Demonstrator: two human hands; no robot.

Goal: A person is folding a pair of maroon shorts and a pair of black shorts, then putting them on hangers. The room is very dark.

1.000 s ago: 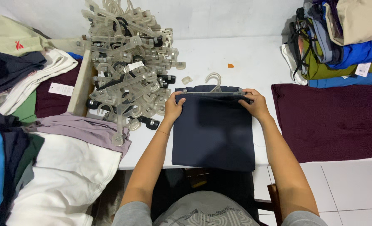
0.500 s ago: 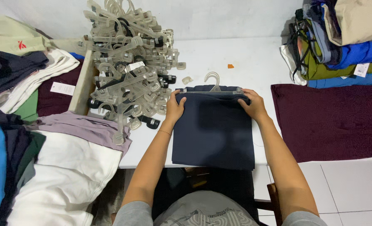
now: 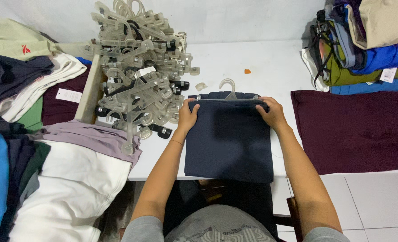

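Note:
A folded navy garment (image 3: 229, 141) lies on the white table (image 3: 261, 62), hanging a little over its near edge. A clear plastic clip hanger (image 3: 228, 92) sits along the garment's top edge, hook pointing away from me. My left hand (image 3: 188, 117) grips the top left corner of the garment at the hanger's end. My right hand (image 3: 273, 113) grips the top right corner the same way. Both thumbs press on the cloth.
A big heap of clear plastic hangers (image 3: 138, 71) fills the table's left. Piles of folded clothes (image 3: 42, 148) lie further left. A maroon cloth (image 3: 355, 127) lies at the right, with a stack of coloured garments (image 3: 369, 45) behind it.

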